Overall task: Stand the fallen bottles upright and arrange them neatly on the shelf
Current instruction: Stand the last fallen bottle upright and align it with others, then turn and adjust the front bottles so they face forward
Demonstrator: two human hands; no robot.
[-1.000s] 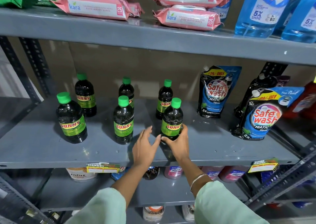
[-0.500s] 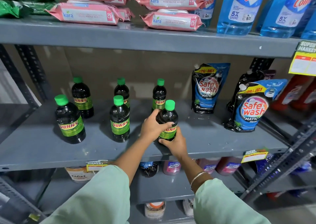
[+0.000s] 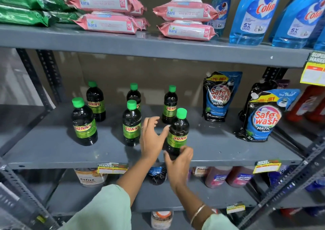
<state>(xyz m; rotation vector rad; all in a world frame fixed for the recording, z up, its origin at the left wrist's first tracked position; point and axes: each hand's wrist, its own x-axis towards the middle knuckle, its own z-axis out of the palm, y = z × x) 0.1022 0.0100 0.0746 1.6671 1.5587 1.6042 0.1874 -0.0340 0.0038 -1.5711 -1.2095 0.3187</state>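
Note:
Several dark Sunny bottles with green caps stand upright on the grey middle shelf (image 3: 52,147), in two loose rows. The front right bottle (image 3: 178,129) stands near the shelf's front edge. My right hand (image 3: 177,163) wraps its fingers and thumb around that bottle's base. My left hand (image 3: 153,138) hovers just left of it with fingers spread, thumb close to the bottle's side. The front middle bottle (image 3: 131,124) is right behind my left hand. The front left bottle (image 3: 84,124) stands apart from both hands. No bottle lies on its side in view.
Two Safe Wash pouches (image 3: 219,96) (image 3: 263,117) lean at the right of the same shelf, with red bottles (image 3: 309,105) beyond. The shelf above holds pink Kara wipes (image 3: 109,22) and blue Colin bottles (image 3: 253,13). Slotted metal posts (image 3: 281,185) frame the rack.
My left hand has come off the front right bottle and opened to its left. My right hand stays at the bottle's base. The bottle remains upright.

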